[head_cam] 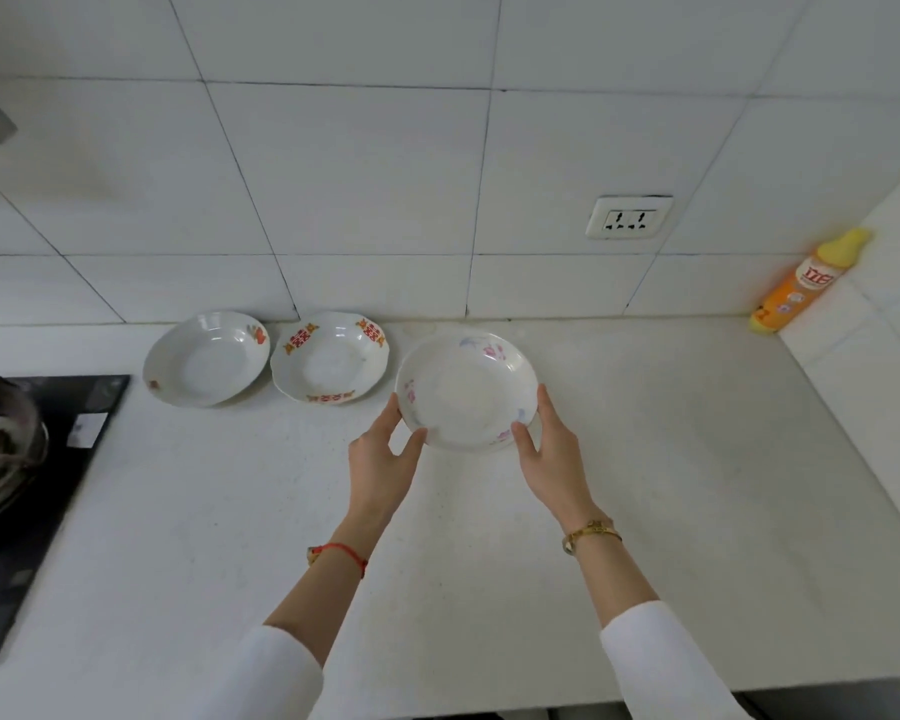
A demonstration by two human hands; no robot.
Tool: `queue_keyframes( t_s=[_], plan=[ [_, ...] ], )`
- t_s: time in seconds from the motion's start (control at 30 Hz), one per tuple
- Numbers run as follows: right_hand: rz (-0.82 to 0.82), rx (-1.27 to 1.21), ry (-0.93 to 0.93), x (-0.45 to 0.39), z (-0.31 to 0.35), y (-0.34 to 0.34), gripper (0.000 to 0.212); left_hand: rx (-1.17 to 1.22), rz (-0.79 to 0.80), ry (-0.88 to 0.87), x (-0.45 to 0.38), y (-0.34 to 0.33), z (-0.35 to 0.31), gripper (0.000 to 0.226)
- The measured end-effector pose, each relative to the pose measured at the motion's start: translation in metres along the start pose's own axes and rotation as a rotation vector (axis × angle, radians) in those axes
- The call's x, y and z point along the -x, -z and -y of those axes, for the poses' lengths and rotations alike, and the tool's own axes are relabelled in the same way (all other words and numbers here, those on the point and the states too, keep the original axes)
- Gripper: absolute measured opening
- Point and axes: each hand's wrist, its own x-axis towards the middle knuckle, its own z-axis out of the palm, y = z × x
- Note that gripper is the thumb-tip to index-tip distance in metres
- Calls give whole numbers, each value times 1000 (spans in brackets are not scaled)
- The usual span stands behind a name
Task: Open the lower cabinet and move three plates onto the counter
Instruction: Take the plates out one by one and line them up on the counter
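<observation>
white counter (645, 459), pink-flowered plate (466, 392) face-up — both hands gripping rim

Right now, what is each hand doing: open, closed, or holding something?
Left hand: grips the left rim of the pink-flowered plate.
Right hand: grips the same plate's right rim.

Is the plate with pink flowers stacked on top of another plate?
No, the pink-flowered plate sits beside the two red-patterned plates, held at its rim by both hands.
</observation>
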Motion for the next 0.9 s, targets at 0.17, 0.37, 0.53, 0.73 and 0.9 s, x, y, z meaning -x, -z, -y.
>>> queue_keyframes(
  t_s=[0.17, 0.37, 0.53, 0.73, 0.9],
  plan=[
    [85, 53, -3, -60, -10, -10, 65, 39, -8, 56, -48, -20, 2, 60],
    [170, 37, -16, -113, -23, -30, 65, 62, -24, 75, -93, -41, 13, 59],
    [203, 37, -46, -146, -37, -45, 65, 46, -15, 93, -126, -56, 30, 55],
    [254, 12, -95, -170, -51, -59, 68, 16, -30, 143, -150, -72, 46, 60],
    [272, 13, -88, -176, -56, -65, 69, 15, -65, 130, -155, -77, 51, 58]
  ],
)
